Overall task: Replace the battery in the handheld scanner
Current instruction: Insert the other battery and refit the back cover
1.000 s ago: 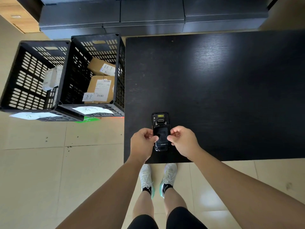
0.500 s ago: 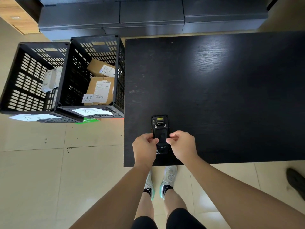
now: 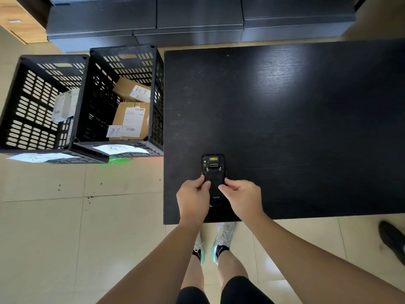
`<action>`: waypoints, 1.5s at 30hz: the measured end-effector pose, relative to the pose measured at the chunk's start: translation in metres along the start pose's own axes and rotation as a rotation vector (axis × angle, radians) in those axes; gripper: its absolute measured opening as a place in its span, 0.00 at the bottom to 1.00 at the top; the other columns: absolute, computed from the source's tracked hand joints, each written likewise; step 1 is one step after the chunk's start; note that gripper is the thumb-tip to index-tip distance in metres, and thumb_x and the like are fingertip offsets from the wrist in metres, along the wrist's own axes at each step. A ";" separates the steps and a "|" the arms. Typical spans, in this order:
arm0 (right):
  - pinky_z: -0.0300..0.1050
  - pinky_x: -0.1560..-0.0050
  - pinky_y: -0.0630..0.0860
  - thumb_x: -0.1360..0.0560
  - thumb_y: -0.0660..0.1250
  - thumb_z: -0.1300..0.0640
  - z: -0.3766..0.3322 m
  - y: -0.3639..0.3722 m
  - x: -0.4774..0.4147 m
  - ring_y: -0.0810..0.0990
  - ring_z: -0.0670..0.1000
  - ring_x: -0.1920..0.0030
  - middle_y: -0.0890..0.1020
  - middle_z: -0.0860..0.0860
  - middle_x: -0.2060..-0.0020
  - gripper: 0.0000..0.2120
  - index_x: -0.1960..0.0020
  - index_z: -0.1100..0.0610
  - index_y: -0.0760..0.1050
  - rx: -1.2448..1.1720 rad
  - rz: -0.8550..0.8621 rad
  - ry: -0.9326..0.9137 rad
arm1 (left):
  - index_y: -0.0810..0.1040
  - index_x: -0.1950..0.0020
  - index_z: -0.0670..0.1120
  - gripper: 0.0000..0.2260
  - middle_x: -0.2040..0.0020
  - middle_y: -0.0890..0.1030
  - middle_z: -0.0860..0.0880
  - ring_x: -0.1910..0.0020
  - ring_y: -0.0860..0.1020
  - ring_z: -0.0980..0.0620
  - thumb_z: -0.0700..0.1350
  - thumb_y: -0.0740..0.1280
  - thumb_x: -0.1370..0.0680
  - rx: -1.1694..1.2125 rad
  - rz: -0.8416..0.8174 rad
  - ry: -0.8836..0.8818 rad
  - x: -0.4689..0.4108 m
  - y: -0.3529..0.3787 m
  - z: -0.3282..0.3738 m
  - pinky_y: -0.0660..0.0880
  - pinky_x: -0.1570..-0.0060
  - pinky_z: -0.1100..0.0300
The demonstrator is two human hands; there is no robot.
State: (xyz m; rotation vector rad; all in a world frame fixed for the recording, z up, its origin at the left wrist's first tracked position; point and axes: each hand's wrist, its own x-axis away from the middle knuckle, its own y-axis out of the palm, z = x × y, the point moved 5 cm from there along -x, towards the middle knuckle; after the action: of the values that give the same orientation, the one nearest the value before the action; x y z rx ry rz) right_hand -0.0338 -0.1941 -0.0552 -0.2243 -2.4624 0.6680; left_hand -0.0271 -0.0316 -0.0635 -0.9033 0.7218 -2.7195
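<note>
A black handheld scanner point(image 3: 213, 170) lies back side up on the black table point(image 3: 285, 128), near its front left corner. Its scan window and two screws show at the far end; the brand name shows on the back panel between my hands. My left hand point(image 3: 192, 199) pinches the scanner's left edge with thumb and fingertips. My right hand point(image 3: 242, 198) pinches the right edge the same way. Both thumbs rest on the back panel. No loose battery is in view.
Two black slotted crates point(image 3: 122, 62) stand on the tiled floor left of the table, holding cardboard parcels point(image 3: 131, 119) with labels. Dark cabinets point(image 3: 197, 20) run along the far side. Another person's dark shoe point(image 3: 392, 240) shows at the right edge.
Both hands have slid a little further up the scanner's sides. A dark shoe has come into view at the right. The scanner stays on the table.
</note>
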 end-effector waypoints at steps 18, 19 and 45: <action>0.47 0.57 0.83 0.37 0.79 0.51 -0.008 -0.001 -0.029 0.84 0.50 0.62 0.85 0.48 0.65 0.10 0.62 0.53 0.82 -0.011 0.021 0.244 | 0.81 0.69 0.51 0.08 0.71 0.82 0.54 0.68 0.82 0.53 0.45 0.78 0.33 -0.025 0.047 -0.106 -0.031 -0.004 0.009 0.81 0.63 0.57; 0.48 0.57 0.83 0.37 0.80 0.51 -0.008 -0.001 -0.029 0.84 0.50 0.62 0.85 0.48 0.65 0.10 0.62 0.53 0.82 -0.010 0.017 0.250 | 0.81 0.69 0.51 0.08 0.72 0.82 0.53 0.69 0.82 0.53 0.44 0.78 0.33 -0.024 0.048 -0.117 -0.031 -0.003 0.009 0.82 0.64 0.56; 0.35 0.71 0.68 0.41 0.81 0.44 -0.024 0.009 -0.026 0.78 0.47 0.59 0.80 0.46 0.60 0.23 0.52 0.54 0.79 0.072 0.041 0.271 | 0.77 0.49 0.47 0.05 0.51 0.77 0.48 0.56 0.79 0.44 0.44 0.62 0.20 -0.859 -0.610 0.857 -0.065 -0.003 0.070 0.75 0.58 0.53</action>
State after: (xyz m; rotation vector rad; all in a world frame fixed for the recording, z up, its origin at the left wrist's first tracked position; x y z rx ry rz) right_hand 0.0014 -0.1843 -0.0555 -0.3160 -2.1767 0.6937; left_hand 0.0675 -0.0354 -0.0464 0.0898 2.1884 -3.3129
